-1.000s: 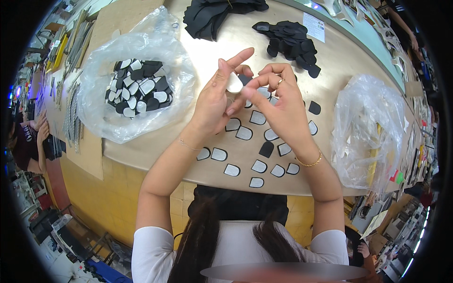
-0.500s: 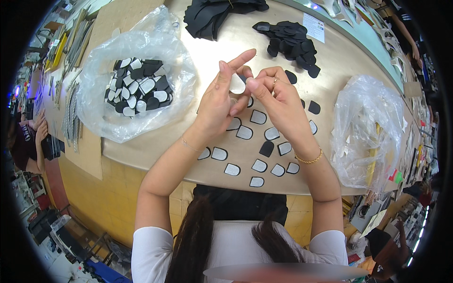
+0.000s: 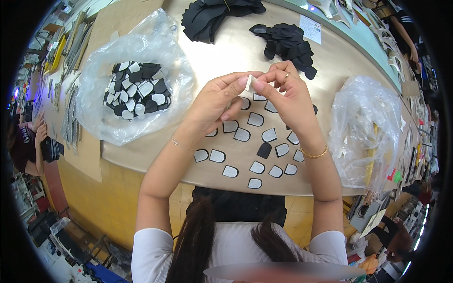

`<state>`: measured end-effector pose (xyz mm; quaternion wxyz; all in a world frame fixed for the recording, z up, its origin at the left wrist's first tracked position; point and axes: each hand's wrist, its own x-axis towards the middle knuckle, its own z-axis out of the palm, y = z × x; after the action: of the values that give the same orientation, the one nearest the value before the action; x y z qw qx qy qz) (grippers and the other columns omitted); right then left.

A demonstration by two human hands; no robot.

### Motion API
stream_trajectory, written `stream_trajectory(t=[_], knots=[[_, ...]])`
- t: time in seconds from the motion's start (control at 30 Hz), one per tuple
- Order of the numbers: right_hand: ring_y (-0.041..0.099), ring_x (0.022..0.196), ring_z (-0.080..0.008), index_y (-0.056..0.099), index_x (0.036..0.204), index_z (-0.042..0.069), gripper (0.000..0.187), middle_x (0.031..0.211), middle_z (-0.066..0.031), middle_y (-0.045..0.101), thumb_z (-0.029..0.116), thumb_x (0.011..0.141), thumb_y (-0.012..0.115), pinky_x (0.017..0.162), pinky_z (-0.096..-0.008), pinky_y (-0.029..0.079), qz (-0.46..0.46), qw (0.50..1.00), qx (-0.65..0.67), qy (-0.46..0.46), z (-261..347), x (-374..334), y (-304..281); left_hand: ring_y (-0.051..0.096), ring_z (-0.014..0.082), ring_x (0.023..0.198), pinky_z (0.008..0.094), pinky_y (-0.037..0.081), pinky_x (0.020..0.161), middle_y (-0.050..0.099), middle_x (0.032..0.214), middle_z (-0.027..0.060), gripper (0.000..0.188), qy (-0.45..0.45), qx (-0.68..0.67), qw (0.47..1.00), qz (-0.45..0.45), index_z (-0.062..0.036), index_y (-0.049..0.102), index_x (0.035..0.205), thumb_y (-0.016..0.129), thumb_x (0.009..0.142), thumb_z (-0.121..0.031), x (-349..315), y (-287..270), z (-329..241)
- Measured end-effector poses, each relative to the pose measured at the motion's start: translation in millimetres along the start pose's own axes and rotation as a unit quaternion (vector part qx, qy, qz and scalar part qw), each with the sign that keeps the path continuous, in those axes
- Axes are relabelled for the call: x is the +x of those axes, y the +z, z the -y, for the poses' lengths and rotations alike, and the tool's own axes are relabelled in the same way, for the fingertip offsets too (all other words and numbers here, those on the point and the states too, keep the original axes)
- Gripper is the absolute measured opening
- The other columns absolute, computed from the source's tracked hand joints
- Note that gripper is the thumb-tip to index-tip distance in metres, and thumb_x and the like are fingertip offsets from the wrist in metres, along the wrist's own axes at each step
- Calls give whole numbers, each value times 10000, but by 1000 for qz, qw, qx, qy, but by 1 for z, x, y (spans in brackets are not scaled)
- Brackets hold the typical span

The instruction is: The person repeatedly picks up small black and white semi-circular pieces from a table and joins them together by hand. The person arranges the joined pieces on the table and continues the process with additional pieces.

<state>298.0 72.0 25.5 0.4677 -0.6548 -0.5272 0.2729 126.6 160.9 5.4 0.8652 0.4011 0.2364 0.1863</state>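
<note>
Head view: beyond the wrists, the left hand [image 3: 213,104] and right hand [image 3: 293,96] were together, thumbs and forefingers pinched nearly closed on a small white piece [image 3: 249,83]. It stood up slim and pale between the fingertips; I couldn't tell whether it was folded or edge-on. Nearer the person than the fingers, white pads with black rims [image 3: 255,119] lay scattered across the tan table [image 3: 339,61].

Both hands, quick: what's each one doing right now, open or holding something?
Left hand: closed, holding a small white piece.
Right hand: closed, holding the same small white piece.
</note>
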Motion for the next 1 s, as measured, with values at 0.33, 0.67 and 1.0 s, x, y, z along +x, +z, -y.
stream_trajectory(t=[0.33,0.67,1.0], knots=[[581,898,-182,742,895,12,230,1024,-80,584,237,862,779,778,-314,477,-36,998,-15,57,-10,25,-8,312,-8,423,176,225,388,709,841,25,198,139,194,948,-210,-40,667,1020,711,961,-224,5,-20,-19],[517,1081,-266,737,749,28,205,1057,-70,599,215,831,743,899,-465,333,-33,972,-228,48,-34,16,35,679,373,990,413,538,854,645,1342,143,184,126,674,727,-44,-4,657,876,678,881,-186,-18,-17,-11],[518,1052,-241,733,814,26,245,1047,-50,596,267,855,720,928,-431,330,6,962,-259,83,-37,21,37,705,337,885,410,559,795,624,1382,103,137,106,711,694,-45,-32,661,902,664,885,-168,-25,-7,-12]])
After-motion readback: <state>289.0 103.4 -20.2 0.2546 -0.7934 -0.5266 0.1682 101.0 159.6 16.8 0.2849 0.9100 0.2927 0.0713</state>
